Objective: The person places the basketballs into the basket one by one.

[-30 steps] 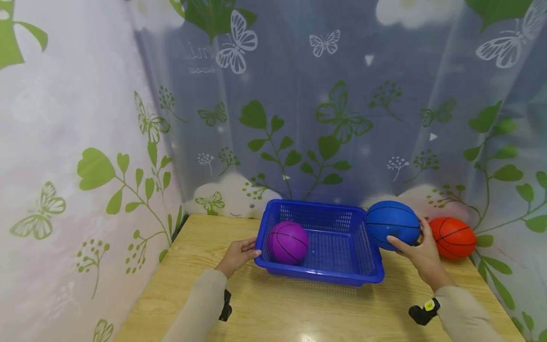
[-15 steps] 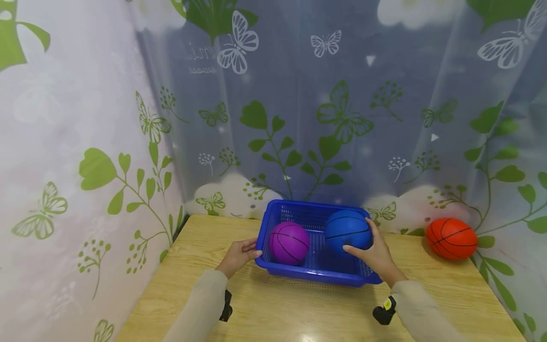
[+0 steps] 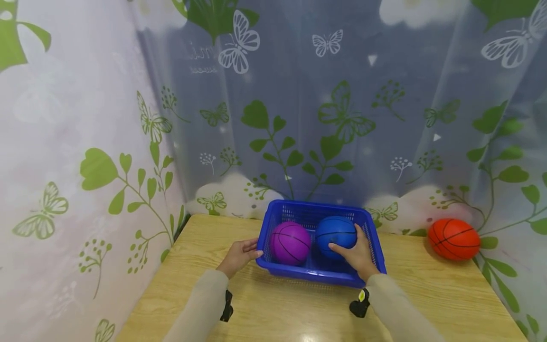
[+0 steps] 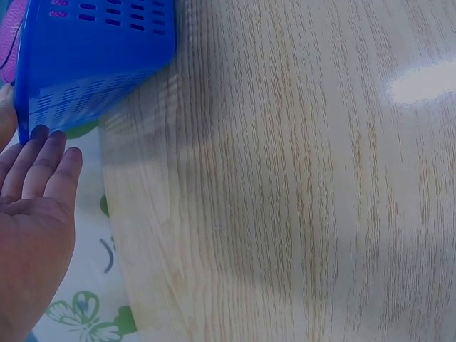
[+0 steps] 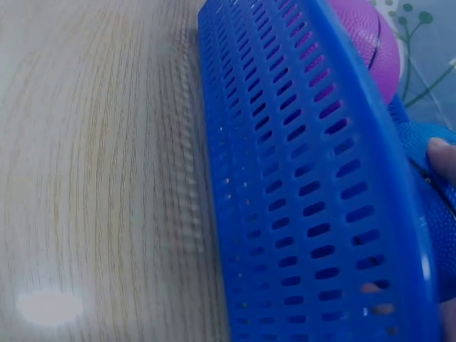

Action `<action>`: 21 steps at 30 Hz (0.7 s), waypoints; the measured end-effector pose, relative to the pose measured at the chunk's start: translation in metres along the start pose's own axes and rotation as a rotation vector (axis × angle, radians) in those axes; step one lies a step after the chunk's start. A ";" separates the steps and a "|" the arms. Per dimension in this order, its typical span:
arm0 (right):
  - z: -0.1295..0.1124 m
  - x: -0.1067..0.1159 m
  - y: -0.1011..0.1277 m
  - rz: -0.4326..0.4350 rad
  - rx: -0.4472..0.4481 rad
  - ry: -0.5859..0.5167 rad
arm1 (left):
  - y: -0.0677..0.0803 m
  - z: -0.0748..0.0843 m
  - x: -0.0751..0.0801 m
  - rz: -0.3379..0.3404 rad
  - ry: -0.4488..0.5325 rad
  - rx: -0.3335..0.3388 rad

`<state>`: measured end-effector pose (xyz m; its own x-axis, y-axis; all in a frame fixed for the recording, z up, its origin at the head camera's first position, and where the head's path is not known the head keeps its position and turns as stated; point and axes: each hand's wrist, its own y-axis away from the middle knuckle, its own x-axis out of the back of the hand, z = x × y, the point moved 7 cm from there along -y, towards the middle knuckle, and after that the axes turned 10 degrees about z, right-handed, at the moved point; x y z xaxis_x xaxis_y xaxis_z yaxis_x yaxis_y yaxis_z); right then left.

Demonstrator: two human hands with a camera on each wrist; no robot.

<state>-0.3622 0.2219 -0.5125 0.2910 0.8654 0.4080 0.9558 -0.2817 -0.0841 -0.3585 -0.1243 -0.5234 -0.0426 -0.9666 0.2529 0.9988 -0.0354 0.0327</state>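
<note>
Wood-grain table point(image 3: 427, 294) bears perforated plastic basket point(image 3: 316, 277); right hand point(image 3: 356, 254) cups ribbed blue ball point(image 3: 335, 231).

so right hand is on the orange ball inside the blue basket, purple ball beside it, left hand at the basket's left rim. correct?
Not quite: the ball under the right hand is the blue ball, not orange. The head view shows the orange ball out on the table, right of the blue basket. The rest holds: purple ball beside it, left hand at the basket's left rim.

two balls point(image 3: 290, 242) side by side in basket point(image 3: 318, 279) on table point(image 3: 295, 308), third ball point(image 3: 454, 239) well right
</note>
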 end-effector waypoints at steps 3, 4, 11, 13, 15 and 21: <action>0.005 -0.002 -0.002 0.011 -0.048 -0.068 | 0.000 0.000 0.000 -0.008 0.013 0.002; 0.007 -0.002 -0.003 0.020 -0.066 -0.087 | 0.000 0.000 0.000 -0.010 0.017 0.003; 0.007 -0.002 -0.007 -0.003 -0.052 -0.046 | -0.001 0.002 0.000 -0.017 0.024 0.000; 0.007 -0.004 -0.007 -0.021 -0.044 -0.053 | -0.001 0.002 0.000 -0.016 0.030 0.000; 0.006 -0.006 -0.007 -0.028 -0.036 -0.061 | -0.001 0.002 0.000 -0.020 0.028 -0.007; 0.008 -0.008 -0.007 -0.047 -0.032 -0.057 | 0.000 0.000 0.000 -0.035 0.036 -0.013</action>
<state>-0.3708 0.2195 -0.5223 0.2486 0.8998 0.3585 0.9669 -0.2525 -0.0366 -0.3587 -0.1239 -0.5232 -0.0767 -0.9732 0.2167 0.9970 -0.0722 0.0286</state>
